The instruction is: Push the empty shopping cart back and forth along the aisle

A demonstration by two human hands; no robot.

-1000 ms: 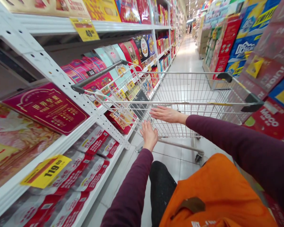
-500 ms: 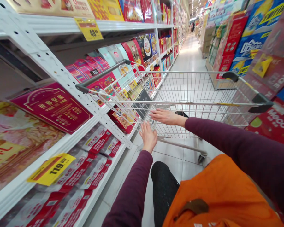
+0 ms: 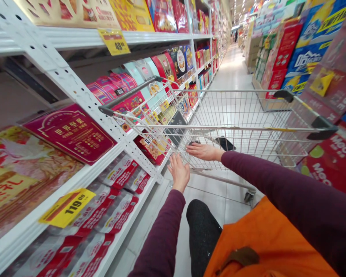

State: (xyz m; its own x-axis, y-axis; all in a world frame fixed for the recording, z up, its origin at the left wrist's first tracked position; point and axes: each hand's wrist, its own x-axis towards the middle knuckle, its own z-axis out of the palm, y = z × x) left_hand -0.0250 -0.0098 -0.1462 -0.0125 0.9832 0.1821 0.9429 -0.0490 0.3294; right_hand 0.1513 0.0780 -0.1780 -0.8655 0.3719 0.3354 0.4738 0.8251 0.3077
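Note:
Both of my hands reach forward over the near side of a wire shopping cart [image 3: 248, 129], with nothing in them. My left hand [image 3: 179, 172] is raised with its fingers apart, close to the cart's lower left corner and the shelf edge. Beside it, my right hand [image 3: 204, 151] lies flat in the air, fingers stretched toward the left. Whether either hand touches the wire, I cannot tell. A black phone-like slab [image 3: 226, 143] lies in the cart just beyond my right wrist. A dark patterned box [image 3: 175, 129] shows through the wire at the cart's left end.
White shelving [image 3: 54, 73] with boxed goods runs along the left. Shrink-wrapped bottle packs [image 3: 115, 211] sit on its bottom shelf, near a yellow price tag [image 3: 67, 207]. Stacked cartons [image 3: 331, 154] stand on the right. A tiled aisle [image 3: 229, 69] stretches ahead.
My right hand has lowered slightly, and more of the black slab shows in the cart. The left hand is slightly lower too. The whole view has shifted a little.

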